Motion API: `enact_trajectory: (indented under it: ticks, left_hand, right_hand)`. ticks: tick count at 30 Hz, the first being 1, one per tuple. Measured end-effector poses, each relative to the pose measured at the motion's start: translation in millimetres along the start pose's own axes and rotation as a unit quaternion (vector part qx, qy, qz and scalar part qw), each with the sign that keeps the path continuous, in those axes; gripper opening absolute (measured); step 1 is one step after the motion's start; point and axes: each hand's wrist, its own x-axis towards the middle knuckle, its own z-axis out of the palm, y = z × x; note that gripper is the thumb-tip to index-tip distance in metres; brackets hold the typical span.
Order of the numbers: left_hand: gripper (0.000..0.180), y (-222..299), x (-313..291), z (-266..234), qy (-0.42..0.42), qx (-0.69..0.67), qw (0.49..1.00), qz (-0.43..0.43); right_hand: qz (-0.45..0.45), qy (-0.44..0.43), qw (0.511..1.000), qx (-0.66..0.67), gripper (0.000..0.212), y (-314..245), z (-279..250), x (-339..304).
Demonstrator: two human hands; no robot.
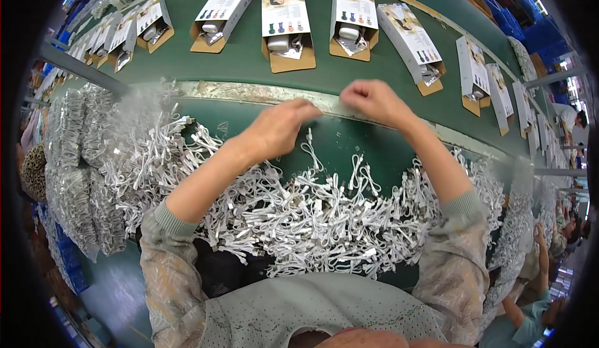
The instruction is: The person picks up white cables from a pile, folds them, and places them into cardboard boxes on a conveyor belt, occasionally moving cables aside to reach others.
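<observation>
My left hand point(281, 128) is over the near side of the green table, its fingers curled and the tips slightly blurred. To its right my right hand point(377, 102) hovers by the pale metal strip, closed in a pinch. Whatever either hand holds is too small or hidden to make out. A single white cable point(312, 148) lies just below my left fingertips. Beneath both forearms spreads a wide heap of bundled white charging cables point(312, 217).
Beyond the metal strip point(249, 92), a green conveyor point(237, 67) carries a row of open printed boxes point(286, 11) with white devices and silver packets. Plastic bags of cables point(72, 179) are stacked at left. Other people point(530, 310) sit at the right.
</observation>
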Motion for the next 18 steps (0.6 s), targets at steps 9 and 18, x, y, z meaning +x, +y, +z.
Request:
enact_trajectory:
  ticks: [9,18]
  left_hand:
    - [0.014,-7,-34,15,-0.022,0.128,0.992,0.001]
    - [0.017,-30,-57,-29,0.152,-0.057,0.958,-0.235]
  right_hand:
    - [-0.116,-0.062,0.969,-0.208,0.016,-10,21,-111]
    - [0.175,-0.011,0.931,0.319,0.016,-37,24,-63]
